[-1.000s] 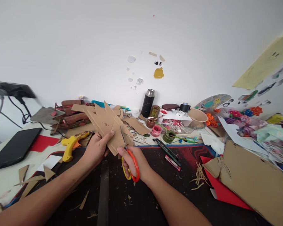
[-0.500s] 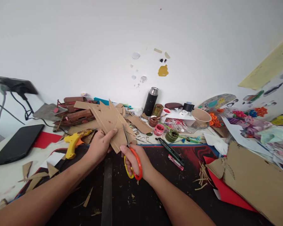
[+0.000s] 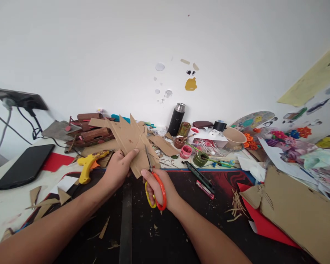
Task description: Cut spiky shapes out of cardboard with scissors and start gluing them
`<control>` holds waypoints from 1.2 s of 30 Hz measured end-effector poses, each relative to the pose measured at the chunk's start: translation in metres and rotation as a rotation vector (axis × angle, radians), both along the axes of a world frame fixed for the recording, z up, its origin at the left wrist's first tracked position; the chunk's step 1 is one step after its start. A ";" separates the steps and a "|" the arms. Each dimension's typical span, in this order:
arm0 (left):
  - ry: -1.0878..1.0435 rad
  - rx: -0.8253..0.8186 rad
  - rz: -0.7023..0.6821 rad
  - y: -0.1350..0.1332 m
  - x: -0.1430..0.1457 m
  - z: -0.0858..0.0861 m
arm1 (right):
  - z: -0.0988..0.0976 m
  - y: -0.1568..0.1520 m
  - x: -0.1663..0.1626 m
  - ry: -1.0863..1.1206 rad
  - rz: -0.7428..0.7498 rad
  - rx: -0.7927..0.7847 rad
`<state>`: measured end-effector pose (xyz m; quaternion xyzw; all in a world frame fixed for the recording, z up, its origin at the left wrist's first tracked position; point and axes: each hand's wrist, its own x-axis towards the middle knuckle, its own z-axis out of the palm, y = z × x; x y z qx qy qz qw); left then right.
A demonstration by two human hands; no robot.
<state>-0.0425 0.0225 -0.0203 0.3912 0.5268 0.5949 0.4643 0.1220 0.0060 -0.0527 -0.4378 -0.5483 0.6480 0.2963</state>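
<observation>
A piece of brown cardboard (image 3: 130, 137) with jagged points along its far edge is pinched in my left hand (image 3: 121, 165), the thumb lying on top. My right hand (image 3: 161, 189) grips a pair of scissors (image 3: 162, 194) with one red and one yellow handle loop. The scissor blades point away from me and lie at the cardboard's right side, near its lower end. Part of the lower blade is hidden by the cardboard.
A yellow glue gun (image 3: 87, 167) and black phone (image 3: 24, 165) lie left. Behind are a black flask (image 3: 176, 119) and open paint jars (image 3: 186, 151). A green utility knife (image 3: 199, 176) rests right of my hands; a large cardboard sheet (image 3: 302, 212) lies far right. A metal ruler (image 3: 126, 223) is in front.
The view has shifted slightly, so most things on the left sit a little further right. Both hands keep their holds on the cardboard and scissors, with hardly any movement.
</observation>
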 end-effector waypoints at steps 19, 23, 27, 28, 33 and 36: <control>0.112 0.039 0.048 0.000 -0.006 0.005 | 0.004 0.000 -0.003 0.081 0.030 0.034; 0.108 0.043 0.056 0.002 -0.007 0.008 | 0.002 0.001 -0.001 0.063 0.034 0.047; 0.008 0.113 0.274 0.013 -0.027 0.025 | -0.004 -0.006 0.002 0.039 0.125 0.084; -0.035 0.128 0.303 0.017 -0.033 0.029 | -0.005 -0.009 0.002 0.040 0.157 0.088; -0.157 0.122 0.295 0.027 -0.055 0.042 | -0.009 -0.016 0.000 0.039 0.207 0.103; -0.169 0.115 0.282 0.028 -0.061 0.044 | -0.005 -0.011 0.002 0.053 0.161 0.104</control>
